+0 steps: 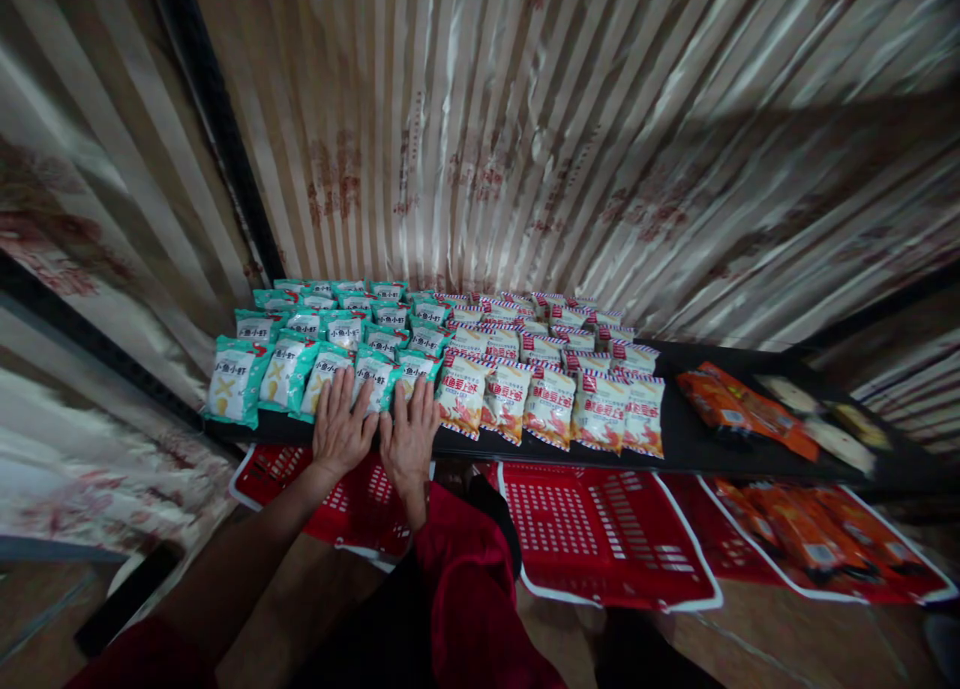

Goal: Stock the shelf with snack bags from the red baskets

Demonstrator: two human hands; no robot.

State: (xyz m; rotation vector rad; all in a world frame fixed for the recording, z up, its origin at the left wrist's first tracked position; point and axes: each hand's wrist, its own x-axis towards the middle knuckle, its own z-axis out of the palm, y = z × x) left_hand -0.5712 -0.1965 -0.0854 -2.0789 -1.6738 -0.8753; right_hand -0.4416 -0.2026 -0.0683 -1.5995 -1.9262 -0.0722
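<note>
L. hand point(343, 434) & R. hand point(409, 439): fingers flat, unclenched, on teal pkts point(375, 371) at shelf's point(684, 431) front edge. Step: prob. squaring row; next: light, even touch reqd.

L hand point(345, 424) is covering the btm of a front-row teal bag point(319, 363); R hand point(410, 434) is covering another's. Front rows are hiding most of the rear white bags point(570, 314), whose fine print is running too small to read. Shelf point(709, 409) & L forearm point(289, 524) are partly blocking the L basket point(281, 457). Pale packets point(836, 444), far R, are blurring, labels unclear. Btm edge is cutting off the R sleeve point(469, 579); top edge is cropping the curtain point(480, 99). Dark obj. point(124, 594), lower L, is looking too dim to ID.
</note>
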